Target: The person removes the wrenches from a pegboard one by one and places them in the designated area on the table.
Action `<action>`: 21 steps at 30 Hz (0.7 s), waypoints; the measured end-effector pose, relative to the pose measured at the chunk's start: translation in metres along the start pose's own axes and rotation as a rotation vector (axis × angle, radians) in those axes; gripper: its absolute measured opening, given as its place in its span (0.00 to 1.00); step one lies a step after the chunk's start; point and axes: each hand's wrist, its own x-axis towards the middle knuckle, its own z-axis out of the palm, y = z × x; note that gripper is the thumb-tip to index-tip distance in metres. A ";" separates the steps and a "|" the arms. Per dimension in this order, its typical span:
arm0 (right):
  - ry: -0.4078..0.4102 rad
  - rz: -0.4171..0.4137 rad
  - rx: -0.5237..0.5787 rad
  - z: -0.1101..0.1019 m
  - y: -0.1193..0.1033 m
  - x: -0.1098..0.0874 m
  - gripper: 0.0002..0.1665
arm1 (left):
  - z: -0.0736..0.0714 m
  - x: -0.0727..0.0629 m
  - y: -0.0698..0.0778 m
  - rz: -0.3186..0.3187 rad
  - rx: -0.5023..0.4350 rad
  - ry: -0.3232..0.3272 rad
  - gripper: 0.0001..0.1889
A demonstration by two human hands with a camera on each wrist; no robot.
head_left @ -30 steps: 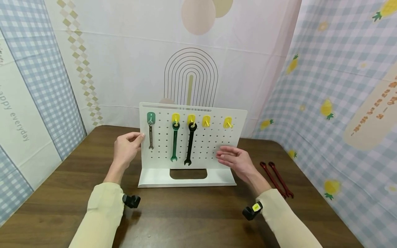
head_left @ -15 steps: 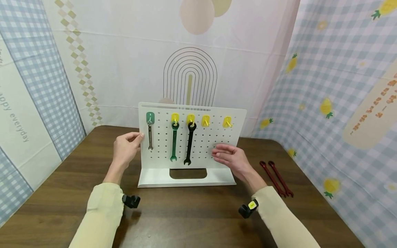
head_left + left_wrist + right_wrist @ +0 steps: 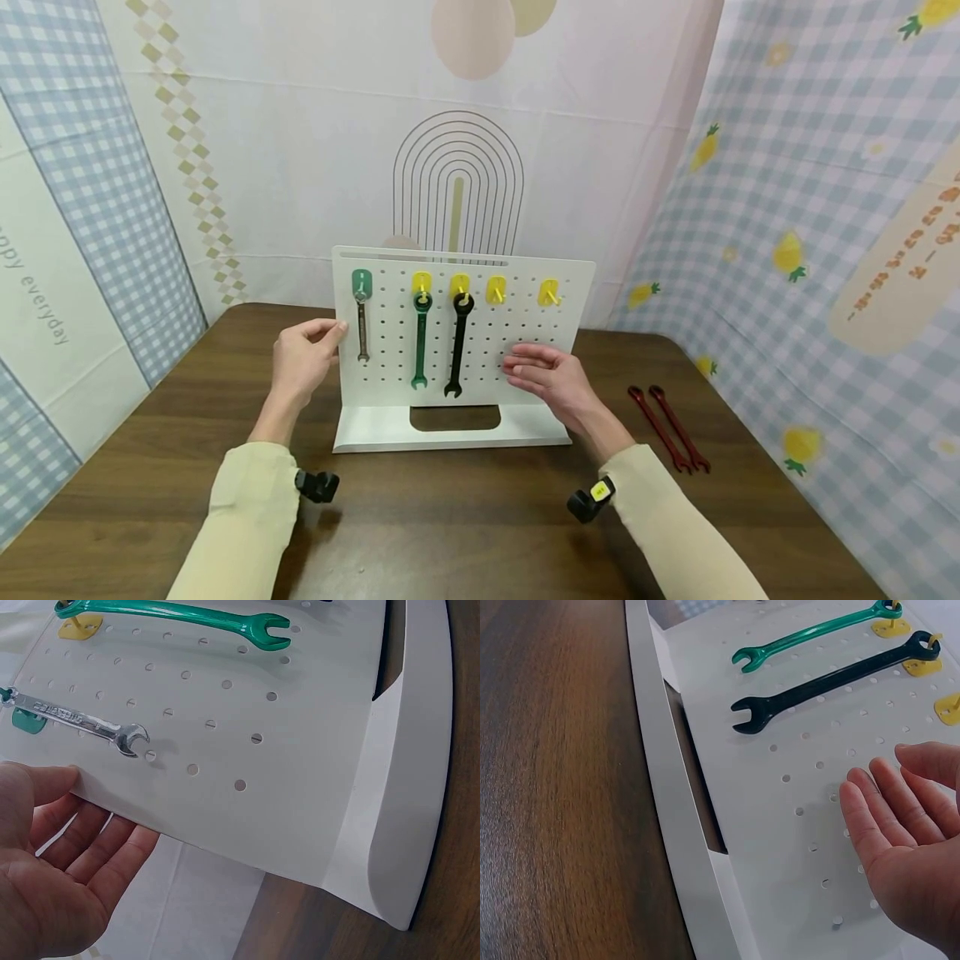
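Observation:
A white pegboard stand (image 3: 480, 350) is upright on the table. My left hand (image 3: 302, 354) pinches its left edge, thumb (image 3: 56, 782) on the front and fingers behind. My right hand (image 3: 551, 379) is before the lower right part of the board, fingers extended and holding nothing; whether they touch it I cannot tell. Hanging from hooks are a small silver wrench (image 3: 363, 329) near my left hand, a green wrench (image 3: 420, 342) and a black wrench (image 3: 458, 346). Two yellow hooks (image 3: 496, 290) to the right of these bear nothing.
Two red wrenches (image 3: 660, 429) lie side by side on the brown wooden table (image 3: 450, 517), right of the stand. A white patterned cloth (image 3: 315, 167) hangs behind, and a checked cloth (image 3: 750, 275) hangs at the right.
My right hand has moved a little left and up across the front of the board. My left hand stays on the board's left edge, and the wrenches hang as before.

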 end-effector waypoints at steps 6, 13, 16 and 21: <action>0.011 0.008 0.004 0.004 0.001 0.002 0.29 | 0.000 0.000 0.000 -0.008 -0.003 -0.001 0.23; -0.018 -0.007 0.002 0.009 0.001 0.003 0.29 | 0.000 0.001 -0.001 -0.004 0.001 -0.003 0.23; -0.035 -0.014 -0.002 0.011 0.000 0.003 0.29 | 0.000 0.000 0.000 -0.006 -0.002 -0.001 0.23; -0.055 -0.021 0.000 0.016 0.000 0.004 0.29 | 0.000 0.000 0.000 0.001 0.000 -0.001 0.22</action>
